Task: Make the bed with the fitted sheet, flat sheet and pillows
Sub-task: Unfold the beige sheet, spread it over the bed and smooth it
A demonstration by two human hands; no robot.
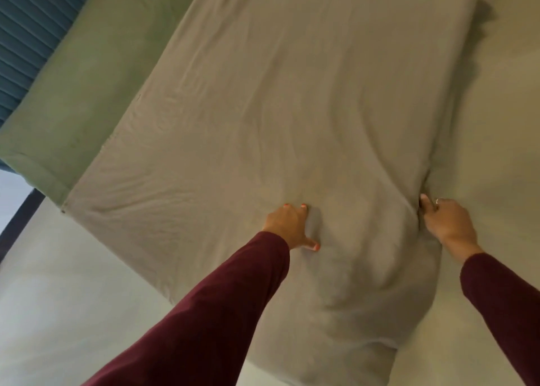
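Note:
A grey-beige flat sheet lies spread over most of the bed, wrinkled, and hangs over the near corner at the bottom. Along the bed's left end a strip of green fitted sheet shows uncovered. My left hand rests palm down on the flat sheet near the middle, thumb out, fingertips pressing into the fabric. My right hand is at the bed's right edge with its fingers closed around a fold of the flat sheet, where the cloth bunches into a dark crease. Both arms wear dark red sleeves. No pillows are in view.
A blue ribbed headboard stands beyond the green strip at the upper left. Pale floor lies past the bed's lower left edge, and more pale floor runs along its right side.

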